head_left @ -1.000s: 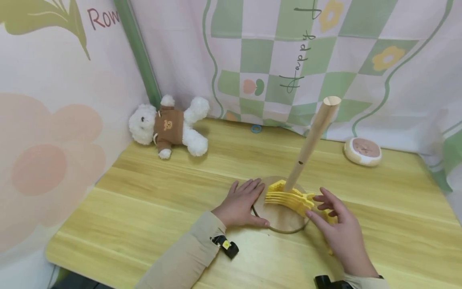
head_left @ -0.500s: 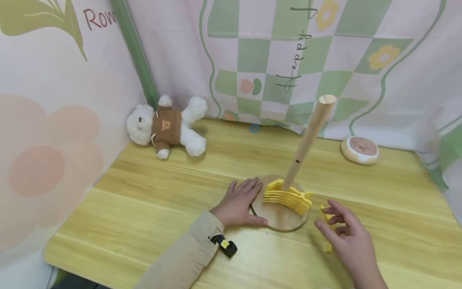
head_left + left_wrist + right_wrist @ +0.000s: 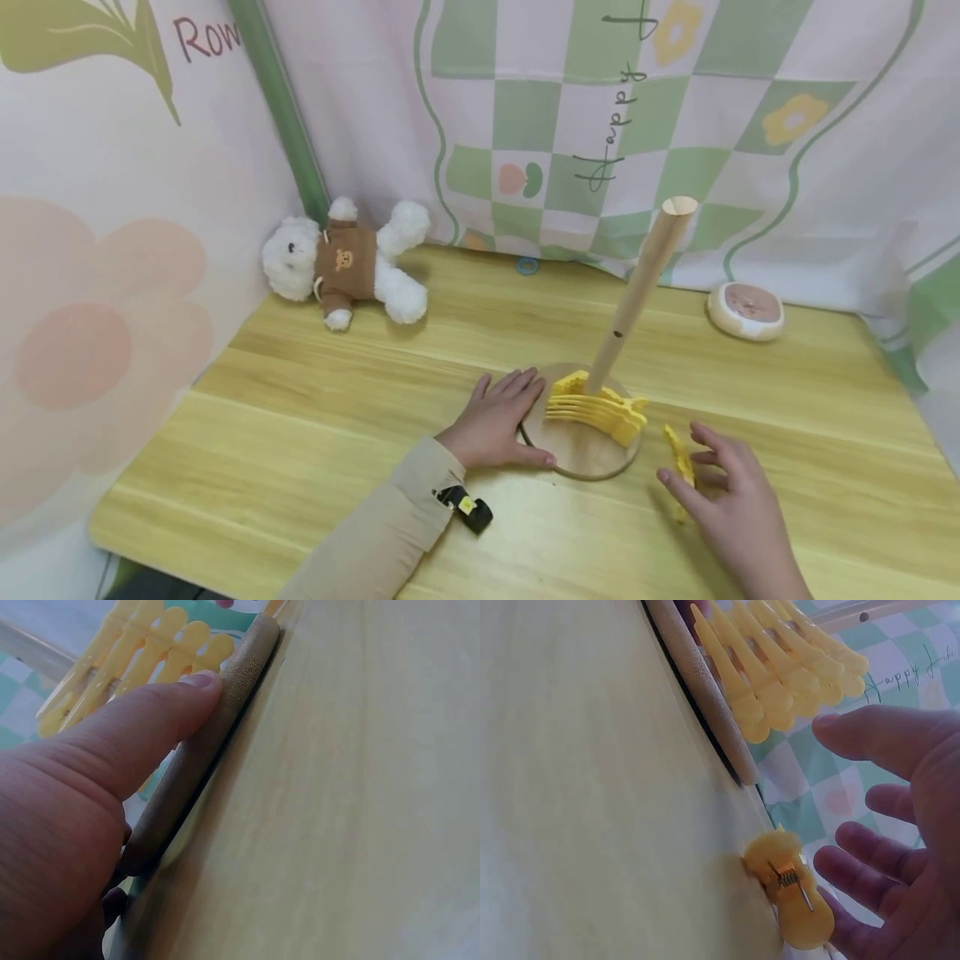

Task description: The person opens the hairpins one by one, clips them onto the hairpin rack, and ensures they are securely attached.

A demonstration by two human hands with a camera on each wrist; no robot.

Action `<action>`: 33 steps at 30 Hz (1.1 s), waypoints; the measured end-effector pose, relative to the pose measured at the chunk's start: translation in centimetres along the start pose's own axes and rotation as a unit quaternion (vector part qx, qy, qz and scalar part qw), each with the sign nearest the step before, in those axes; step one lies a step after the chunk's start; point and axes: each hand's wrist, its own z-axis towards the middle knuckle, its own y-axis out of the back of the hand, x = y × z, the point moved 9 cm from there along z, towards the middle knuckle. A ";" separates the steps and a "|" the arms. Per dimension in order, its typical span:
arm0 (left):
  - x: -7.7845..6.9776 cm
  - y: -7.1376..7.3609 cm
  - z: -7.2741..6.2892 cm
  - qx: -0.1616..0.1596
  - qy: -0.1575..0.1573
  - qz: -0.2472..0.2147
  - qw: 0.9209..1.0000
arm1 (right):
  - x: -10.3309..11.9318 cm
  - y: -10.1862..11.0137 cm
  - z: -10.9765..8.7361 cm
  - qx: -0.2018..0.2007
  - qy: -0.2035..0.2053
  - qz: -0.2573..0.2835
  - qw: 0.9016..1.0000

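My left hand point(image 3: 495, 425) rests with spread, fairly straight fingers on the left edge of a round wooden base point(image 3: 585, 462), thumb at its near rim. A wooden rod point(image 3: 641, 292) rises from this base. Several yellow plastic clothespins point(image 3: 596, 412) stand side by side on the base in front of the rod, rounded ends showing in both wrist views. To the right of the base, one more yellow clothespin point(image 3: 681, 471) lies on the table, its metal spring visible in the right wrist view. My right hand point(image 3: 735, 500) hovers beside it, thumb and fingers parted around it.
A white plush bear point(image 3: 352, 260) in a brown top lies at the back left of the wooden table point(image 3: 300, 433). Near the back curtain point(image 3: 525, 117) are a small blue ring point(image 3: 527, 266) and a rounded white-and-brown object point(image 3: 746, 311).
My right hand has moved from the row of clothespins, right and toward me, to the single clothespin on the table. My left hand has stayed on the base.
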 end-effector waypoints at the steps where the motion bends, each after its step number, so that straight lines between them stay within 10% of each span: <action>1: 0.0 0.0 0.0 0.000 0.000 -0.001 1.000 | 0.0 0.2 0.0 -0.004 -0.004 -0.002 1.000; 33: 0.0 0.1 0.0 0.004 0.001 0.002 1.000 | -5.4 1.9 -2.9 0.011 -0.105 -0.038 0.994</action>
